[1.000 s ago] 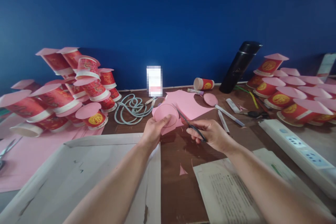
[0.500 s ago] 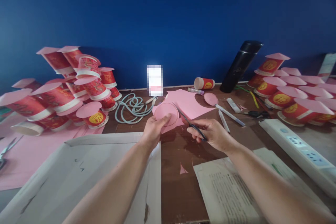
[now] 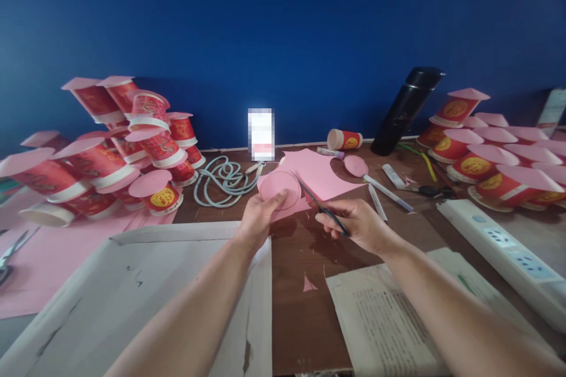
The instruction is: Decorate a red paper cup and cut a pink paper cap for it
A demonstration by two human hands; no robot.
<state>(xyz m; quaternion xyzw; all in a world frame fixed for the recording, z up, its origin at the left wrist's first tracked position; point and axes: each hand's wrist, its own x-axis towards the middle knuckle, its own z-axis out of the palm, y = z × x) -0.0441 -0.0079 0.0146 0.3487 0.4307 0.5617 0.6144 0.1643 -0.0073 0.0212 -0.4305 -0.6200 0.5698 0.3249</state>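
Note:
My left hand pinches a piece of pink paper between thumb and fingers; a drawn circle outline shows on it. In my right hand are dark-handled scissors, their blades pointing up and left at the right edge of the held piece. Behind it lies a larger pink sheet with curved cut-outs along its edges. To the right rests a cut pink disc. Small pink scraps lie on the brown table below my hands.
Red paper cups with pink tops are stacked at left and right. A coiled cable, lit phone, black flask, lying cup, pen and power strip surround the work. Other scissors lie left.
Almost nothing differs; both hands, the pink piece and the scissors stay in nearly the same place, with only a slight shift of the view.

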